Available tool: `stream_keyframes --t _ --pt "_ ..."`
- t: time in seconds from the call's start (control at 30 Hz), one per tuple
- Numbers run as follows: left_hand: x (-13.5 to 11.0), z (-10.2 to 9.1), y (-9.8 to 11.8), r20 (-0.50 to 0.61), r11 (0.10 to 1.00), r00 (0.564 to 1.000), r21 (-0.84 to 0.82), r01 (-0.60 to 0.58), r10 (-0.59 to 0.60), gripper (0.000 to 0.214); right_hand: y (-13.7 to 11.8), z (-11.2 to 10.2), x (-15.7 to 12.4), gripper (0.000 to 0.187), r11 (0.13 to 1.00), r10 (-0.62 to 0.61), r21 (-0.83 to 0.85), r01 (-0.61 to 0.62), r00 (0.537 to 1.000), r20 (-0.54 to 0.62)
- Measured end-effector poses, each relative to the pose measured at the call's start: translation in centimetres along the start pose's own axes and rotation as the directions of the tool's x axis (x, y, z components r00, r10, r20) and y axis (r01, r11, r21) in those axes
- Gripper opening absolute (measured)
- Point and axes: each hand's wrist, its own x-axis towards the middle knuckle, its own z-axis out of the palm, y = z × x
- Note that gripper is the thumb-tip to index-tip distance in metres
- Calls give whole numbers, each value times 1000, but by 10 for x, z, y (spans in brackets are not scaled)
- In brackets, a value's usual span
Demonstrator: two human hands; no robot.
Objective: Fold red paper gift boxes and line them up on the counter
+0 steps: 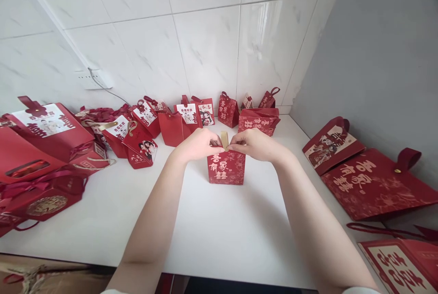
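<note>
Head view: red gift box [226, 172] upright on white table [212, 234], near middle. Left hand [200, 141] and right hand [256, 143] pinch its top edge, either side of gold ribbon loop [224, 139]; fingers mask upper corners. Patterned box [259, 120] behind right hand, partly hidden. Large flowered box [369, 187] far right; medallion box [48, 203] far left.

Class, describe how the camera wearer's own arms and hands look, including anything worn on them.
The left hand and right hand are ungloved, with no ring, watch or bracelet showing. The forearms are bare. At the picture's bottom edge, a sliver of white sleeve shows on each arm, without visible markings.
</note>
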Motion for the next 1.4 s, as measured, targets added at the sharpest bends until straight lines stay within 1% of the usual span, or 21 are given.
stream_keyframes --t 0.17,0.3,0.37,0.47,0.57,0.63,0.7,0.77,0.83,0.87,1.0,1.13,1.27,1.4 --pt "-2 -1 2 8 1000 1000 -20 6 -6 24 1 1 1 16 1000 10 2 -10 999 36" --pt "-3 -1 4 25 997 999 -66 -44 45 22 -1 -1 -1 16 1000 -5 28 3 999 49" --pt "-2 0 5 -8 992 997 -104 -76 76 22 -4 -3 -3 14 999 -12 42 12 1000 8" --pt "0 3 5 -110 992 991 -90 -86 76 25 -8 -4 -3 9 999 -35 35 39 993 -110" --pt "2 4 4 -229 991 969 -65 -116 98 27 -9 -2 -2 10 996 -74 31 83 972 -224" --pt "3 4 2 -275 987 955 -81 -138 111 27 -8 1 1 10 992 -100 43 116 958 -270" --pt "5 5 -2 -249 984 963 -117 -131 98 27 -6 4 3 10 992 -107 38 122 955 -277" --pt "7 6 -7 -173 986 982 -133 -103 79 25 -3 6 6 12 996 -84 13 90 966 -247" --pt "8 8 -10 -121 991 990 -110 -80 67 23 -1 7 7 14 998 -55 -17 52 975 -216" --pt "8 8 -11 -113 993 992 -91 -74 63 24 -1 7 7 15 999 -47 -34 41 977 -208" --pt "7 9 -9 -122 999 991 -18 -49 47 28 -5 4 4 14 993 -58 -112 35 976 -208" --pt "6 9 -5 -136 996 989 65 -57 66 31 -9 2 2 12 986 -61 -163 27 976 -208" --pt "6 9 -4 -129 994 990 95 -49 61 30 -9 3 3 11 986 -58 -168 23 977 -206" --pt "6 9 -4 -130 995 990 86 -53 64 30 -5 2 3 11 990 -60 -137 34 980 -190"
